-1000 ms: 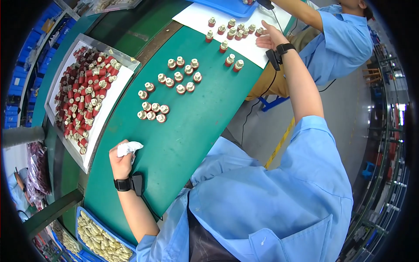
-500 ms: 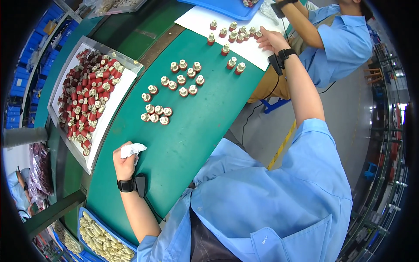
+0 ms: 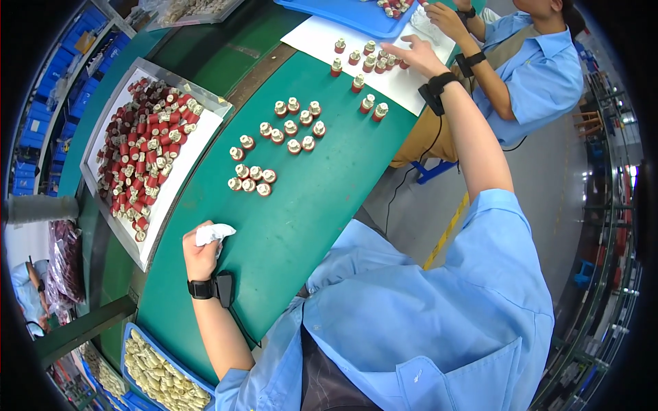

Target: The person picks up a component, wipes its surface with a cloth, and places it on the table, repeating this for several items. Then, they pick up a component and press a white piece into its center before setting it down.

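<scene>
My left hand (image 3: 200,257) is closed on a crumpled white cloth (image 3: 214,234) above the green worktop. My right hand (image 3: 419,56) reaches to the far right, over a white sheet (image 3: 308,39). Its fingers are apart, and I see nothing held in them. Just below and left of these fingers stand several small red cylinders with silvery metal tops (image 3: 369,64). More of the same metal-topped cylinders (image 3: 290,129) stand upright in loose groups along the middle of the worktop.
A shallow tray (image 3: 223,109) heaped with metal-topped red cylinders lies left. A blue bin of cream-coloured pieces (image 3: 161,370) is at lower left. At the far right sits a co-worker (image 3: 528,75), hands raised near a blue tray (image 3: 336,9).
My right hand has shifted slightly left over the standing cylinders, and its fingers have spread. The co-worker's hands have come further into view. My left hand still grips the cloth.
</scene>
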{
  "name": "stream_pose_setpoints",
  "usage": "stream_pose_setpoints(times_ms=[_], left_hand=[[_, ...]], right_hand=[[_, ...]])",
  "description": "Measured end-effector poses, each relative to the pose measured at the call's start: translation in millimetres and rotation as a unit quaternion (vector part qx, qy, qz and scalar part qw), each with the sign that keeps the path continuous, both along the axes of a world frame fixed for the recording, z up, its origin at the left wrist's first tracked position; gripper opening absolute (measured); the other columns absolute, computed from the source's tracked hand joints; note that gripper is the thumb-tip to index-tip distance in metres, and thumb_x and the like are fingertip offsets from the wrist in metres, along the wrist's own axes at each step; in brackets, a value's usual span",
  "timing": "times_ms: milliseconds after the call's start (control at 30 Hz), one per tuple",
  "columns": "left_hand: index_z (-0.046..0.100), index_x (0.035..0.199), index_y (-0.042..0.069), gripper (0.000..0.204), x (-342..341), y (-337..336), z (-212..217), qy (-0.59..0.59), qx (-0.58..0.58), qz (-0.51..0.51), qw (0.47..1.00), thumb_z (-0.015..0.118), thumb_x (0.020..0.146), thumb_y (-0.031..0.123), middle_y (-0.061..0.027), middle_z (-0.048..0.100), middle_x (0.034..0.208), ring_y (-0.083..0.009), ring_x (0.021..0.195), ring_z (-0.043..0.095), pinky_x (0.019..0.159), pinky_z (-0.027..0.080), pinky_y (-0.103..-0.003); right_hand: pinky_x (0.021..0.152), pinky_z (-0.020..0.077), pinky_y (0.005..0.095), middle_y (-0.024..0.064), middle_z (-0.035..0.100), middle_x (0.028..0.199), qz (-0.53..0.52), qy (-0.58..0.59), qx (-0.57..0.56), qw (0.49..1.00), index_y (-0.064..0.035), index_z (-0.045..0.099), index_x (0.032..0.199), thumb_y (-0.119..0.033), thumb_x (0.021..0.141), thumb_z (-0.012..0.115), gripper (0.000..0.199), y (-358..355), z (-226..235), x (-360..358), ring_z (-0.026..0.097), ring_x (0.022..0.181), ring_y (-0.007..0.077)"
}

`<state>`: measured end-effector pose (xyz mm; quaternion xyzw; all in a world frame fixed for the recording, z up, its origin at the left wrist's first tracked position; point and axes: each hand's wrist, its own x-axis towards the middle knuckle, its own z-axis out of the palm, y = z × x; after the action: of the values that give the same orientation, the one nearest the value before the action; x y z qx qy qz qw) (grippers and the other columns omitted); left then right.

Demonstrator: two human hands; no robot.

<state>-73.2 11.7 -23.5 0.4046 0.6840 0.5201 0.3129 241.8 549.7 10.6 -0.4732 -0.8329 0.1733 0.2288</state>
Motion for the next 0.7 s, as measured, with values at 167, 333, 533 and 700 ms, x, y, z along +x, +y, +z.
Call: stream_pose_setpoints(times_ms=[167,333,533,700], left_hand=[[0.064,0.077,-0.003,0.011,-3.1,1.8,-0.6,0.012,0.010,-0.010,1.000,0.056,0.084,-0.006,-0.0005,0.054,0.068,-0.0075,0.058,0.049,0.051,0.034,-0.024],[0.064,0.076,-0.003,0.011,0.9,-2.4,-1.2,0.010,0.000,-0.006,1.000,0.056,0.084,-0.005,-0.0008,0.054,0.068,-0.0076,0.058,0.049,0.051,0.034,-0.024],[0.068,0.084,-0.003,0.010,-5.6,-7.4,-9.9,0.006,0.015,-0.019,1.000,0.059,0.083,-0.006,0.0004,0.057,0.073,-0.0063,0.060,0.053,0.052,0.037,-0.022],[0.069,0.083,-0.003,0.011,-4.2,-4.2,-3.3,0.008,0.014,-0.037,0.999,0.058,0.083,-0.006,0.0005,0.056,0.072,-0.0065,0.059,0.050,0.051,0.035,-0.023]], right_hand=[[0.081,0.0520,0.0384,0.0157,0.069,0.101,0.020,-0.068,-0.162,0.984,0.0149,0.058,0.127,-0.088,0.064,0.067,0.121,18.5,5.9,-23.2,0.066,0.088,0.0262],[0.087,0.0519,0.0385,0.0198,0.065,0.120,0.071,-0.187,-0.252,0.947,0.0035,0.062,0.132,-0.086,0.068,0.067,0.110,19.1,23.2,-39.3,0.064,0.102,0.0297],[0.087,0.0527,0.0379,0.0226,0.066,0.124,0.084,-0.203,-0.274,0.936,0.0016,0.065,0.131,-0.086,0.071,0.065,0.107,13.5,29.2,-45.7,0.066,0.105,0.0310],[0.084,0.0531,0.0386,0.0228,0.070,0.113,0.051,-0.264,-0.194,0.943,0.0039,0.069,0.123,-0.088,0.070,0.064,0.106,18.2,23.2,-49.8,0.067,0.100,0.0304]])
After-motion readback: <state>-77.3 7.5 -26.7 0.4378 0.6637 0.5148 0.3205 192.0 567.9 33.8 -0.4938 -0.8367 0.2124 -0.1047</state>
